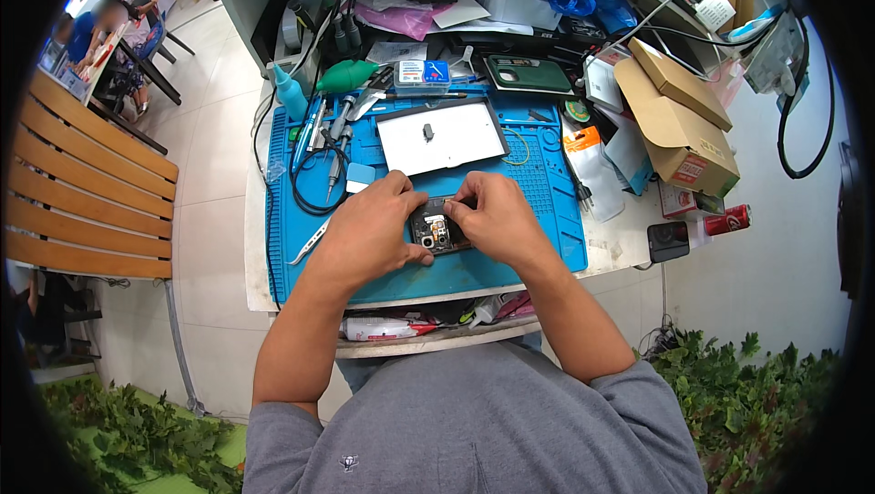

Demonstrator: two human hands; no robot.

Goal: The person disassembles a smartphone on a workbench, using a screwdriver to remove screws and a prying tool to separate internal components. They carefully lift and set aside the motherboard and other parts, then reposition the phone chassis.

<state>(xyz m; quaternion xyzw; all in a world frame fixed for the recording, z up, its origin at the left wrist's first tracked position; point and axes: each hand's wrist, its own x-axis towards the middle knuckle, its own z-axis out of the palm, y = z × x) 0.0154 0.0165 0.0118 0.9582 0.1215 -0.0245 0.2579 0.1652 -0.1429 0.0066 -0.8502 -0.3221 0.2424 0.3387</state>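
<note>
An opened smartphone (435, 231), its camera module and inner parts bare, lies on the blue repair mat (383, 286) near the front edge. My left hand (366, 230) grips the phone's left side, thumb at the lower edge and fingers at the upper. With thumb and forefinger pinched, my right hand (499, 216) works at the phone's upper right; whether a small part sits in that pinch is hidden. Just beyond the hands rests a white tray (456, 143) with a small dark part (428, 132) on it. White tweezers (310, 241) lie left of my left hand.
Screwdrivers (335, 125), a coiled black cable (301, 186) and a light-blue bottle (289, 93) crowd the mat's left. Behind are a green air blower (347, 76) and a green phone case (529, 75). Cardboard boxes (679, 120) and a red can (727, 221) stand right. Seated people are far left.
</note>
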